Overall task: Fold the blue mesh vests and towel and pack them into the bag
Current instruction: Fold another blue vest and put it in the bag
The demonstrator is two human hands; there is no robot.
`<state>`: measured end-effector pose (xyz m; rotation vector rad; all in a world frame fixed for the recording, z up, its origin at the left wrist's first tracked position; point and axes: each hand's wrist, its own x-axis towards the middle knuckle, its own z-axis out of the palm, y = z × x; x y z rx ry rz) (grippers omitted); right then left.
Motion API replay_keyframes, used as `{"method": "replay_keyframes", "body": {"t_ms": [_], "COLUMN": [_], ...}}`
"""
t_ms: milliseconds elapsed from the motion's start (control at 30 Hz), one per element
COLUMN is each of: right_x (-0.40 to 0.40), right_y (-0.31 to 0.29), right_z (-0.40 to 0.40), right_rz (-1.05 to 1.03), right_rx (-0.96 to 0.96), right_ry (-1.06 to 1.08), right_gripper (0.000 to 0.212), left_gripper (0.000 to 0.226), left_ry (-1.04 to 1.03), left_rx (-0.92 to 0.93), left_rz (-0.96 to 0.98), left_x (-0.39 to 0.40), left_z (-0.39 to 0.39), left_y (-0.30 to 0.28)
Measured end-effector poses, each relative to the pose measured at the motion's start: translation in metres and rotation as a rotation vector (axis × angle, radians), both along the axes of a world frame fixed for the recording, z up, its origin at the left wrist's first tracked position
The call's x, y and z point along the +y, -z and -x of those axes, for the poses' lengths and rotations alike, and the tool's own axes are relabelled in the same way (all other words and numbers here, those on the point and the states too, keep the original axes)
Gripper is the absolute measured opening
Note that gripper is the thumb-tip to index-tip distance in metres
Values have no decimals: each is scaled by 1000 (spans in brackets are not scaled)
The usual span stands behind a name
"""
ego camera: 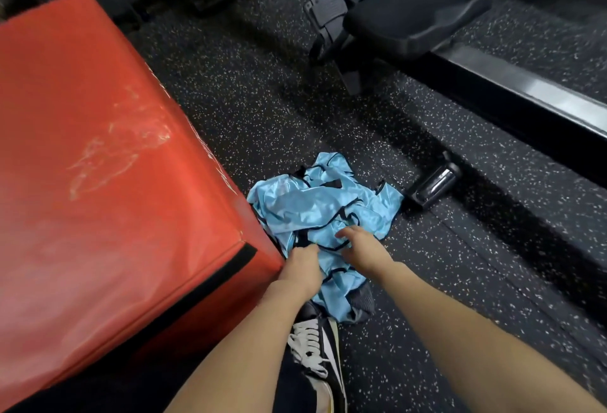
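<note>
1. Red box (108,156): stands at left; the vests touch its near right corner.
2. Left hand (300,268): fingers curled into the cloth, gripping a bunch.
3. Vests (315,209): crumpled in one heap on the floor (427,281), straps tangled. Risk: lifting one may drag the rest.
4. Right hand (358,245): fingers relaxed, resting on the heap, not pinching.
5. A grey cloth (361,306), possibly the towel, lies beneath the near edge. Bag: not visible.
</note>
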<state>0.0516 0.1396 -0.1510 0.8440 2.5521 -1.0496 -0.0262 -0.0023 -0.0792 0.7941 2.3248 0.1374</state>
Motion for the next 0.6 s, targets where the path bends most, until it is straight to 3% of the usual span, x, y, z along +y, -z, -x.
{"method": "replay_keyframes", "body": {"t_ms": [167,300,433,600], "right_x": [0,4,12,11], "right_y": [6,-19,-78,-182], "right_z": [7,2,-5,-10], "right_rz": [-68,12,80,60], "right_rx": [-89,-15,51,205], "right_ry": [-69,-86,-55,-62], "right_gripper": [24,17,9,13], "left_gripper": [46,41,35,50], "left_ry": [-67,-81,-94,-134], "left_rx": [-58,-57,-25,25], "left_rz": [-39,-108,-193,-358], "left_x": [0,-2,-5,-12], "left_z": [6,3,-6,-21], "left_y": [9,-8,-44,-105]}}
